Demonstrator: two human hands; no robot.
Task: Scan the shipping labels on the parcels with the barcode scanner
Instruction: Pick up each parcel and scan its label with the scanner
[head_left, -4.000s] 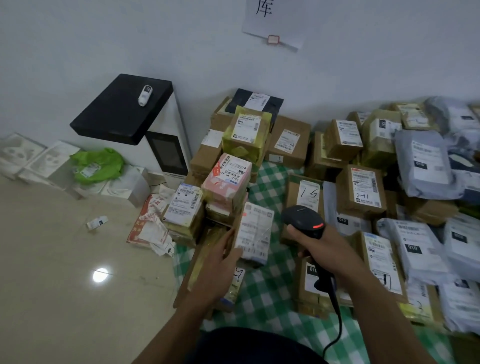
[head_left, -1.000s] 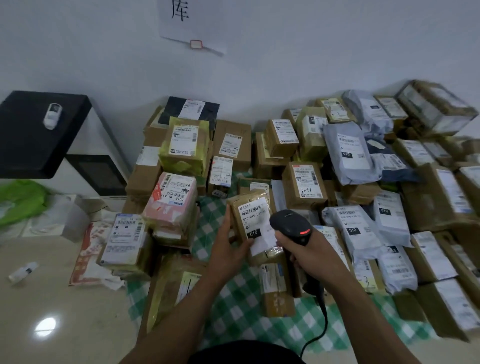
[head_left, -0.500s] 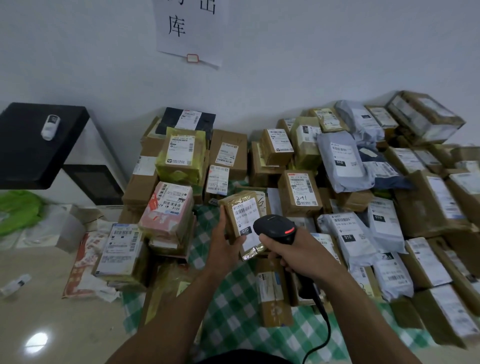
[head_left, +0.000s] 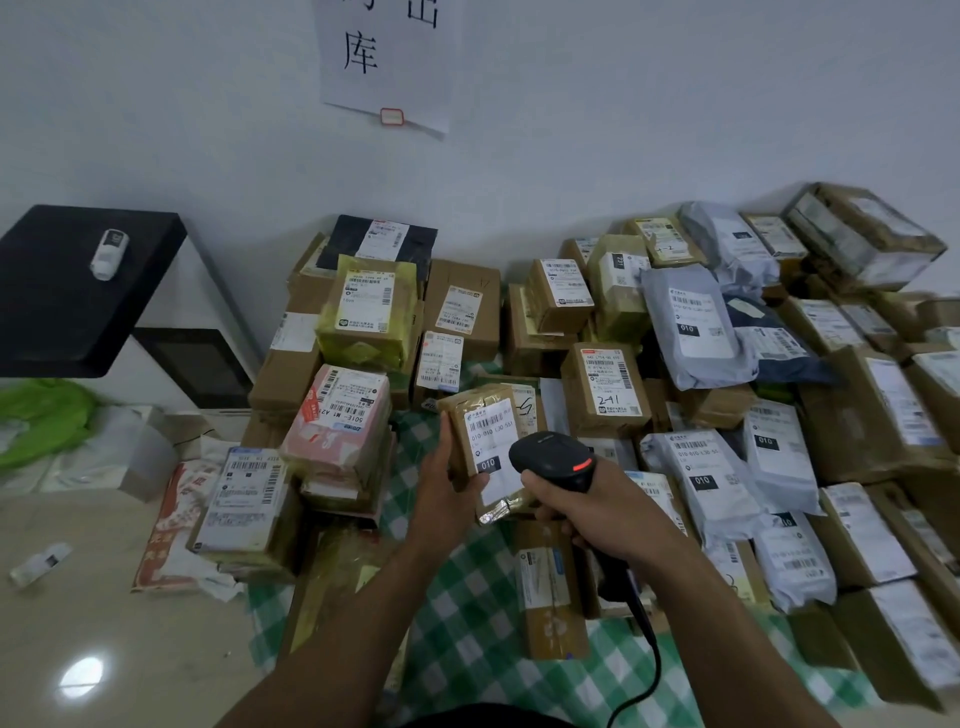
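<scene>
Right hand (head_left: 597, 512): fingers wrapped round the barcode scanner (head_left: 558, 460) grip, head pointing at 11 o'clock, red light on top, cable dropping toward 6. Left hand (head_left: 449, 493): fingers pinching a tan taped parcel (head_left: 485, 444), raised and tilted, white label (head_left: 491, 431) facing the scanner, just beside its head. Beyond: parcel pile (head_left: 602, 387) on green checked cloth (head_left: 467, 618), reaching the wall (head_left: 623, 130) at 12.

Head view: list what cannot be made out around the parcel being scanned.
- Held parcel: its label's right edge sits behind the barcode scanner; the small print is too fine to read.
- Scanner trigger: covered by the right hand.
- Scanner cable: cut off by the bottom edge.
- Parcel's back: covered by the left hand.
</scene>
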